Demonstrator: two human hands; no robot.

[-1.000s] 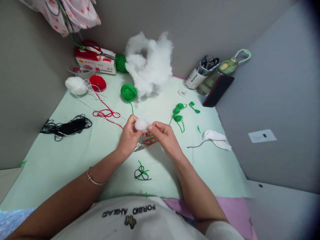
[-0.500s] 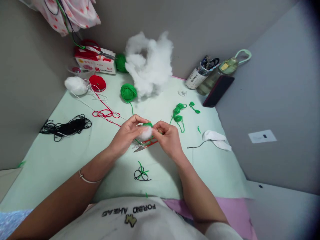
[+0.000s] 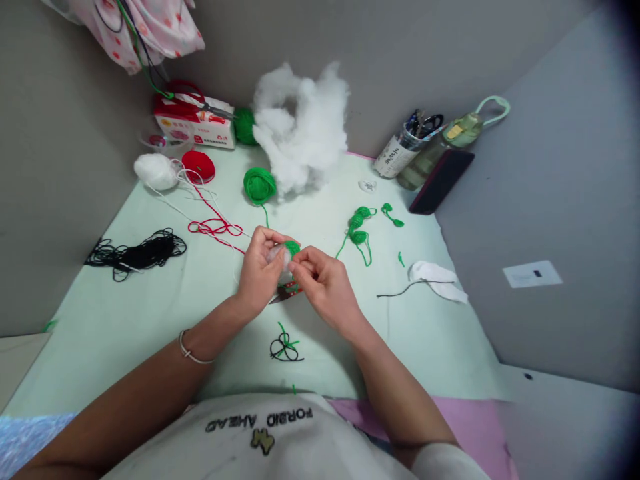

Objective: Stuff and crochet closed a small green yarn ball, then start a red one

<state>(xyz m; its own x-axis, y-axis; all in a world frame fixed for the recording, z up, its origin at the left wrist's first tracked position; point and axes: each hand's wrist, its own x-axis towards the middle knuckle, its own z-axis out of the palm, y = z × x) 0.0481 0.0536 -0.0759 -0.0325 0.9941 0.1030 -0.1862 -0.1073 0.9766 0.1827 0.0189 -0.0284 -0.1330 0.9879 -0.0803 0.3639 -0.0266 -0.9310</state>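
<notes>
My left hand and my right hand meet above the middle of the pale green mat. Between their fingertips is a small green crocheted piece with a tuft of white stuffing pressed against it. The left hand's fingers curl round the piece; the right hand's fingertips pinch at its edge. Small red-handled scissors lie on the mat just under the hands, mostly hidden by them.
A big heap of white stuffing, green yarn balls, red yarn, white yarn and a red-and-white box sit at the back. Black thread lies left. Green crochet bits, a jar of tools, a bottle, a phone and a white cloth lie to the right.
The loose white tuft held up between the fingers has been pushed against the green crocheted piece, and both hands have closed in tighter around it.
</notes>
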